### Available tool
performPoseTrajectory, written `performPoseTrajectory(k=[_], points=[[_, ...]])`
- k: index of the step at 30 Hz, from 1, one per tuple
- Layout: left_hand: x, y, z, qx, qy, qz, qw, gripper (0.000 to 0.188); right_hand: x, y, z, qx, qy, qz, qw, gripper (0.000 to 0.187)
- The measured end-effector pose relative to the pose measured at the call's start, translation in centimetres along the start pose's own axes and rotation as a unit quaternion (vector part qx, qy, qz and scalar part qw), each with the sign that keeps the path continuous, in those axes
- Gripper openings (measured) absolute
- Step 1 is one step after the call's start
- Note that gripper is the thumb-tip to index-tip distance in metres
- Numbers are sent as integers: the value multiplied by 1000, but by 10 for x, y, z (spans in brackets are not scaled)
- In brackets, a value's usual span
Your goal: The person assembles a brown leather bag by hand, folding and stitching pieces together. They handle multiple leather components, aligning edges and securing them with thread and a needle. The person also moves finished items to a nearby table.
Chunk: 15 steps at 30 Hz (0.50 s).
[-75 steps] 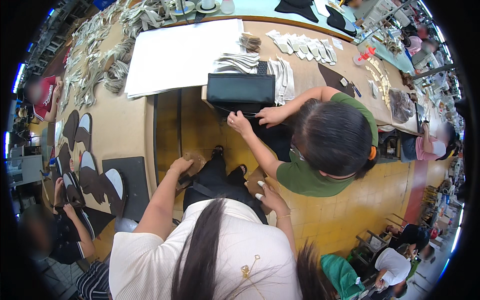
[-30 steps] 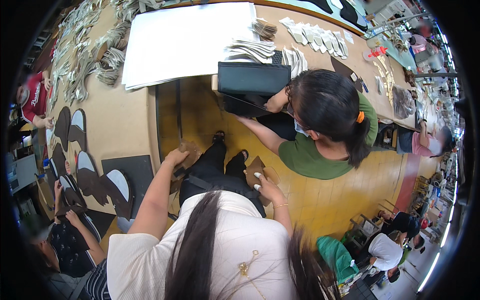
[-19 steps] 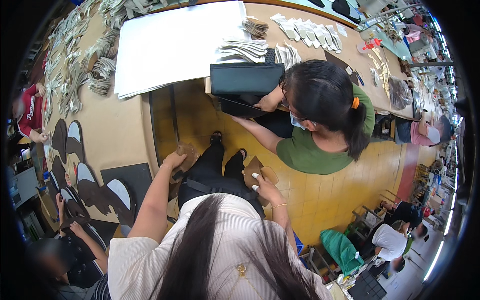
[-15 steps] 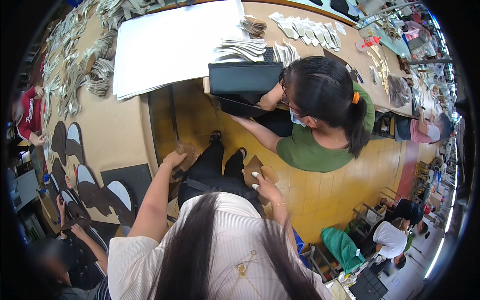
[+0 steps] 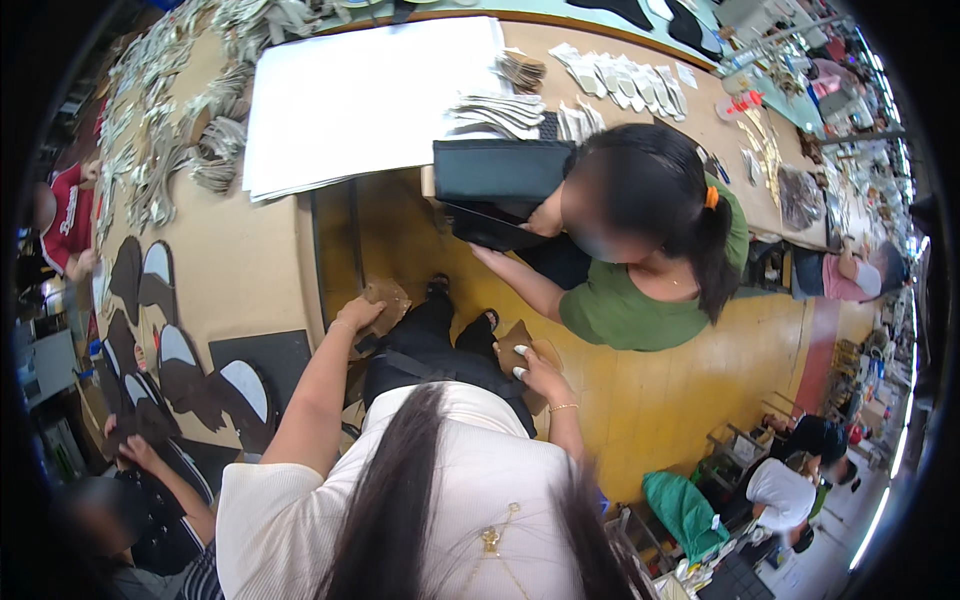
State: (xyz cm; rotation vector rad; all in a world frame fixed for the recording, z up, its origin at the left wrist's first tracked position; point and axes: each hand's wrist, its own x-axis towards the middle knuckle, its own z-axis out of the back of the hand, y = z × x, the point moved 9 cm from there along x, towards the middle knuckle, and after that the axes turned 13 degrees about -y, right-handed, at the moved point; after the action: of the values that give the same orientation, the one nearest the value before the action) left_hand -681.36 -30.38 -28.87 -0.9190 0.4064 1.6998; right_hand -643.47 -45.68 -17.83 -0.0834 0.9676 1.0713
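At the left side of my lap, my left hand point(image 5: 355, 314) is closed on a flat tan piece point(image 5: 390, 306) with an uneven outline, perhaps leather or board. My right hand point(image 5: 543, 376), with white covers on some fingertips, grips flat brown pieces point(image 5: 513, 340) by my right thigh. Part of these pieces lies hidden under the fingers. The two hands are apart, both below the table edge and above my dark trousers point(image 5: 405, 340).
A co-worker in a green top point(image 5: 640, 305) sits close ahead on the right, holding a black case-like item point(image 5: 500, 170). The paper-covered table point(image 5: 270, 240) bears white sheets point(image 5: 350, 100), stacked cut pieces and dark brown shoe-upper parts point(image 5: 180, 385). A green sack point(image 5: 685, 515) stands lower right.
My left hand has tilted the tan piece up, so more of its face shows. My right hand has shifted slightly on its pieces. The co-worker's head has turned toward me.
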Motion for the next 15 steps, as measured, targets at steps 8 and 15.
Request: performPoseTrajectory(k=[8,15], points=[[-9,-3,7,25,-6,38,999,71,12,-16,-9,20,19,-31,999,55],[-20,2,-3,-20,-1,2,1000,69,2,-13,-9,-2,25,-15,1000,55]])
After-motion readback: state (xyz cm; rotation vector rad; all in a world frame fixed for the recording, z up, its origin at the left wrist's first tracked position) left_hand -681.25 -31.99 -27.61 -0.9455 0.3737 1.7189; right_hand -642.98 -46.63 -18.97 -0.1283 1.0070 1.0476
